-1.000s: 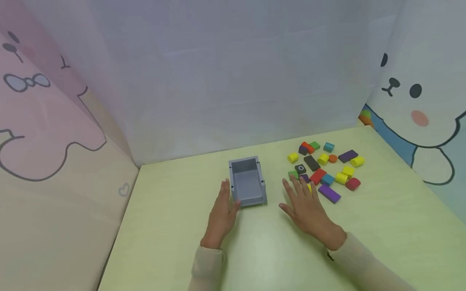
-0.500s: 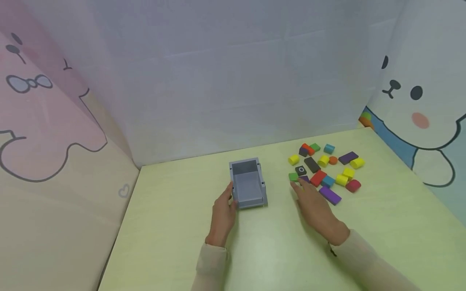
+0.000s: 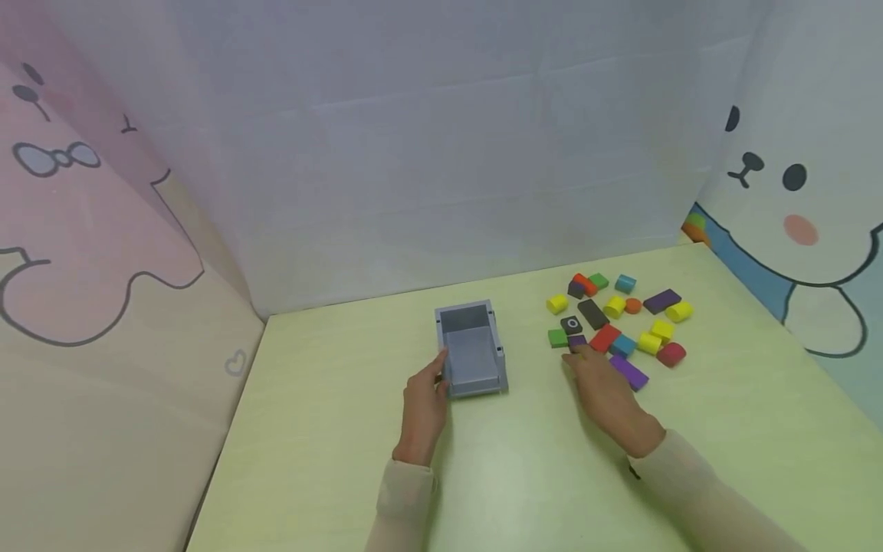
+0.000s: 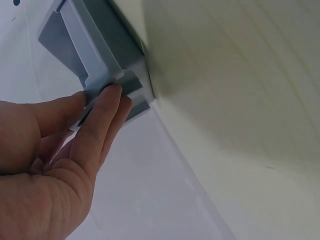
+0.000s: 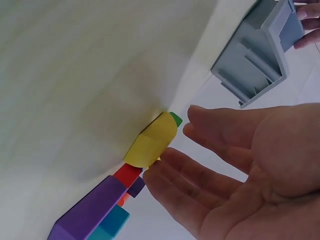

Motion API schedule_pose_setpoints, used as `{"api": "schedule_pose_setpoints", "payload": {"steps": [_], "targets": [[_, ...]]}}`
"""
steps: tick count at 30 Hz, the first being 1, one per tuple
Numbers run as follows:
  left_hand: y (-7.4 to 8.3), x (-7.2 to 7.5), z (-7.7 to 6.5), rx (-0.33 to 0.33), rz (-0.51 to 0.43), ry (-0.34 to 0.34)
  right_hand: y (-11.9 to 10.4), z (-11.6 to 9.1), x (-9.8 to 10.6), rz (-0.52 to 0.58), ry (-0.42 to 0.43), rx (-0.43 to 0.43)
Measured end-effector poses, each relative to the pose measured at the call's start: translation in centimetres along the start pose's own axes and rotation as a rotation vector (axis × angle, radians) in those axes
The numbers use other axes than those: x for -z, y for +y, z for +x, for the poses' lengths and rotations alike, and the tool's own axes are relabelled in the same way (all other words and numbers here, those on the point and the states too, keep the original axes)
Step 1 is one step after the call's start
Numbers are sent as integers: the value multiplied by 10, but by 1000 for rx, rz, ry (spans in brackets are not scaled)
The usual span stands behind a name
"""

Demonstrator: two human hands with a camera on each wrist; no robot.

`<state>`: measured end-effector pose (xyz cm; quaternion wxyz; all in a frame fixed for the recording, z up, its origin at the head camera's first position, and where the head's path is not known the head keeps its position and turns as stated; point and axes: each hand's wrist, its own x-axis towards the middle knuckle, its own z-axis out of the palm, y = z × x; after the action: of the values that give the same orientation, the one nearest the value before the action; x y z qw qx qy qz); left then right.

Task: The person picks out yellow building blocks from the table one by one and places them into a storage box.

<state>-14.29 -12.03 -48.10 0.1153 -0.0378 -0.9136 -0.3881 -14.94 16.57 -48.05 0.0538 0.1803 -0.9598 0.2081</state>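
The grey plastic box [image 3: 476,388] stands on the table in the middle of the head view. My left hand [image 3: 423,406] holds its left side; in the left wrist view, thumb and fingers [image 4: 102,117] pinch the box's edge [image 4: 95,40]. Over the near side of the coloured blocks is my right hand [image 3: 608,402]. In the right wrist view its fingers lie against a yellow rounded block [image 5: 152,141], with the thumb apart from it. That block is mostly hidden under the hand in the head view. A purple bar [image 3: 628,372] lies just right of the right hand.
Several more blocks lie scattered at the table's right, among them a green one [image 3: 557,338], a black one with a ring mark [image 3: 571,324], a red one [image 3: 605,338] and a blue one [image 3: 623,346]. A pale curtain [image 3: 441,169] hangs behind the table [image 3: 310,429].
My left hand has closed from resting beside the box to pinching its side. The right hand has lowered onto the near blocks, its spread fingers drawing together.
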Motion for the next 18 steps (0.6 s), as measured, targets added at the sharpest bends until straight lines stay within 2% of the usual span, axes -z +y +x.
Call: {"api": "schedule_pose_setpoints", "payload": {"steps": [10,18], "targets": [[0,-3,0,11,8,7,8,4,0,42,12,-11],[1,-1,0,44,1,-4,11,9,-1,23,11,-12]]}}
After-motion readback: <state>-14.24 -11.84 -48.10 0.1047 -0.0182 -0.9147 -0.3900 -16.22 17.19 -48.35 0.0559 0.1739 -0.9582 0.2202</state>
